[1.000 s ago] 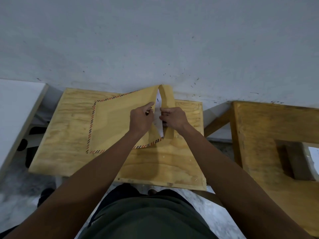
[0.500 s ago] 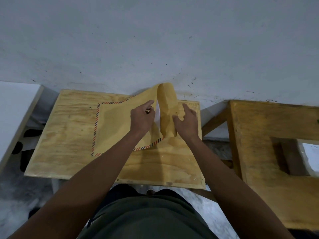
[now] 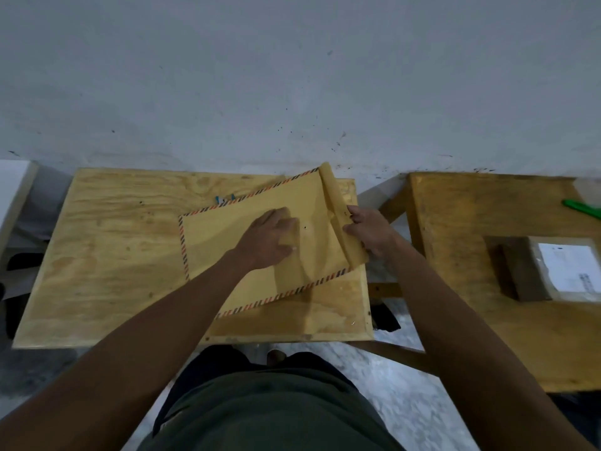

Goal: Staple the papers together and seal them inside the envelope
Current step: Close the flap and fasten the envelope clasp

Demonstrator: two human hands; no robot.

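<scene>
Head view, left to right: a pale plywood table (image 3: 107, 255) stands against a grey-white wall (image 3: 292, 76), and on its right half lies a large tan paper envelope with a red-and-blue striped border (image 3: 234, 229), turned at a slant. A small blue object (image 3: 224, 199) peeks out just past the envelope's far edge; what it is cannot be told. The left hand (image 3: 270, 239) lies flat on the envelope's middle, fingers straight and pressing down. At the envelope's right end the tan flap (image 3: 338, 216) curls over toward the body, and the right hand (image 3: 369, 232) pinches its edge between thumb and fingers. The papers do not show. Further right, a second wooden table (image 3: 455, 304) carries a green tool (image 3: 582, 208) and a white printed sheet on a brown block (image 3: 569, 268).
</scene>
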